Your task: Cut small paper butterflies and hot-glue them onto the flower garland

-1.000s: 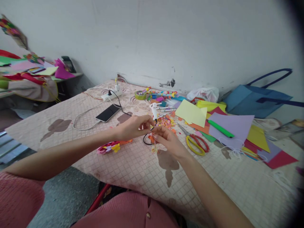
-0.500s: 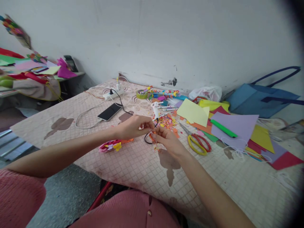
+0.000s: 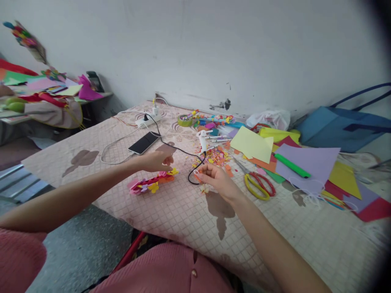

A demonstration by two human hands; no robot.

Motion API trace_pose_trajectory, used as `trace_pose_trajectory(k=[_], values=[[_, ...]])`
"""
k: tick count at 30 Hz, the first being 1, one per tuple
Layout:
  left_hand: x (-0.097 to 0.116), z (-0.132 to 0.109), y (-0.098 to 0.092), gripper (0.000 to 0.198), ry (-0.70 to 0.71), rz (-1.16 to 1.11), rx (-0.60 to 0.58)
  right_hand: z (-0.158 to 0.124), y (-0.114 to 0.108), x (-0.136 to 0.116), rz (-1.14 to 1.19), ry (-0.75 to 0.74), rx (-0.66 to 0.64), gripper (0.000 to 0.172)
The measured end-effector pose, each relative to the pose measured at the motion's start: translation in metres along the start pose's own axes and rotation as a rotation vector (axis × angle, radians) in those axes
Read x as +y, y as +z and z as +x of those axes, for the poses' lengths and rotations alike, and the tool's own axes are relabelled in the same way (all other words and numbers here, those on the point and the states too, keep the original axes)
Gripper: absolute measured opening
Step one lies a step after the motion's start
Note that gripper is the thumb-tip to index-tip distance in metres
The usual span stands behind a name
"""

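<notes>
My right hand [image 3: 215,178] pinches a small orange piece [image 3: 199,176] with a loop of white string at its top. My left hand [image 3: 157,161] is apart from it, fingers loosely bent with nothing visible in them. Just below the left hand lies a pink strip [image 3: 148,184] decorated with purple, orange and yellow flower shapes; whether the fingertips touch it I cannot tell. Behind the right hand a white glue gun [image 3: 202,140] stands among colourful paper scraps [image 3: 215,156], its black cord [image 3: 180,149] curving close to the fingers.
Scissors [image 3: 258,186] with yellow and red handles lie right of my right hand. Farther right are coloured paper sheets [image 3: 308,167] and a green cutter [image 3: 292,165]. A phone [image 3: 144,143] and power strip [image 3: 147,120] sit at the back left. A blue bag [image 3: 342,128] leans by the wall.
My left hand has let go of the orange piece and moved left, over the decorated strip. The right hand still holds the piece, its white loop now showing.
</notes>
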State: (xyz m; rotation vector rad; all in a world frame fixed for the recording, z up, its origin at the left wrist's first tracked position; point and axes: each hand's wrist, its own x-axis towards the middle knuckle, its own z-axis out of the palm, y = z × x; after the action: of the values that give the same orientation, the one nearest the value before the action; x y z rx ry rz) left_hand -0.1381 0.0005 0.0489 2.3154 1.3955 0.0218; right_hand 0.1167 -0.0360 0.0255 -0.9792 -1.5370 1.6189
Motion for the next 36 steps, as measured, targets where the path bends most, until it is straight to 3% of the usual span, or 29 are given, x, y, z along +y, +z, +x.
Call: trace_pose_trajectory(k=[4,13,24,31,36], values=[[-0.003,0.004,0.006,0.035,-0.061,0.023,-0.057,-0.001,-0.001,0.003,-0.025,-0.005,-0.015,0.029],[0.003,0.007,0.011,0.021,-0.12,0.099,-0.156,-0.002,-0.006,0.01,-0.038,-0.034,-0.033,0.026],[0.001,0.01,0.019,0.023,-0.12,0.06,-0.139,-0.003,-0.004,0.006,-0.03,-0.026,-0.017,0.025],[0.01,-0.01,0.009,0.02,-0.043,0.01,-0.024,-0.006,-0.003,0.002,-0.044,-0.03,-0.021,0.025],[0.036,-0.034,0.001,0.016,0.154,-0.261,0.235,-0.013,0.0,-0.012,-0.041,-0.027,0.009,0.028]])
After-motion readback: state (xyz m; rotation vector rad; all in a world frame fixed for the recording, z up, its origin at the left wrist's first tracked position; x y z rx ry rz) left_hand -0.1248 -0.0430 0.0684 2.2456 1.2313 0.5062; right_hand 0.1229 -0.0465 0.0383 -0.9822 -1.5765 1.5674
